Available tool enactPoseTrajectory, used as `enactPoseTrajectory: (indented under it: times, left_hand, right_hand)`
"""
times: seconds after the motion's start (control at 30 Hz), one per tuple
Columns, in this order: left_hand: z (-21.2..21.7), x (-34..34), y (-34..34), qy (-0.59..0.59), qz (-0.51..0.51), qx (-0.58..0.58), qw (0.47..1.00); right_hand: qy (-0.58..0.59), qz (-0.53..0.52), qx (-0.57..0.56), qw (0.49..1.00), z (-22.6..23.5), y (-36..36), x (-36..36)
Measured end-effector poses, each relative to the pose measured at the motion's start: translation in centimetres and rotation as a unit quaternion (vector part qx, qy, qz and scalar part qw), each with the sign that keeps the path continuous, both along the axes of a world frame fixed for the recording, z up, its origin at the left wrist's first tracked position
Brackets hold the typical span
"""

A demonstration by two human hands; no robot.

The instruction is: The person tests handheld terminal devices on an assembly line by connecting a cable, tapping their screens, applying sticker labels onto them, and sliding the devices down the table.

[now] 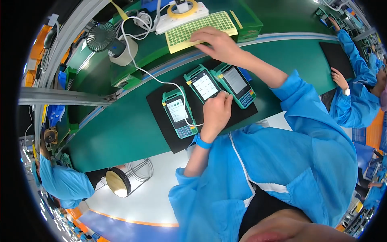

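Middle terminal [204, 85], teal with a lit white screen, lies face up on a black mat [159, 117] at the centre of the frame, its top tilted toward the upper left. The mat is on the green table [121, 131]. Just beside it sit the left terminal [175, 111], also lit, and the right terminal [235, 82], whose screen looks greyer; both show their keypads.

The left hand [217, 111], with a blue wristband [202, 141], is over the lower end of the middle terminal and hides its keypad. Its fingers are curled in; whether they grip or only press cannot be told.

At upper centre, the right hand [215, 42] reaches over a yellow-green sheet [181, 35] of round dots. Its fingers are loosely extended, thumb apart, with nothing visible between them; contact with the sheet is unclear.

A white cable [151, 74] runs down from the upper left and across the left terminal. A fan [100, 37] is at upper left, and a power strip [197, 19] bearing a yellow roll [193, 11] stands above the sheet.
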State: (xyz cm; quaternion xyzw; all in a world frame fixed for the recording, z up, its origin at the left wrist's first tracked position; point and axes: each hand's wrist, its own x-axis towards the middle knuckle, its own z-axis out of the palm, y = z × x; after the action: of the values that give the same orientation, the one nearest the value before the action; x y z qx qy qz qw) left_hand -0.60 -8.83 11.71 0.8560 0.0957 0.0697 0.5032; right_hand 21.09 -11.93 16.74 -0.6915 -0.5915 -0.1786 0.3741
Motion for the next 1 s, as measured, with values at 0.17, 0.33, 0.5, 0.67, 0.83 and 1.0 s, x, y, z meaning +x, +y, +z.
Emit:
enactPoseTrajectory:
  times: [0.17, 0.33, 0.5, 0.67, 0.83, 1.0]
  left_hand:
    - [-0.3, 0.0, -0.1, -0.005, 0.003, 0.025, 1.0]
    - [-0.3, 0.0, -0.2, -0.037, 0.007, 0.048, 0.998]
    - [-0.6, 0.0, -0.1, -0.056, 0.012, 0.067, 0.996]
    - [-0.5, 0.0, -0.2, -0.063, 0.013, 0.069, 0.996]
    - [-0.5, 0.3, -0.7, -0.072, 0.02, 0.03, 0.997]
    - [0.4, 1.1, -2.1, -0.1, 0.035, 0.059, 0.993]
  right_hand:
    - [-0.028, 0.001, -0.01, 1.0, -0.2, 6.4, 0.5]
    - [-0.015, 0.008, -0.045, 0.999, -1.5, 6.7, 0.7]
    - [-0.013, 0.003, -0.034, 0.999, -1.3, 5.9, 0.3]
    - [-0.051, -0.002, -0.018, 0.999, -1.2, 6.0, 0.2]
    - [0.034, 0.013, -0.04, 0.999, -0.7, 5.1, -0.5]
    - [0.149, 0.062, -0.061, 0.985, 0.6, 0.3, -1.3]
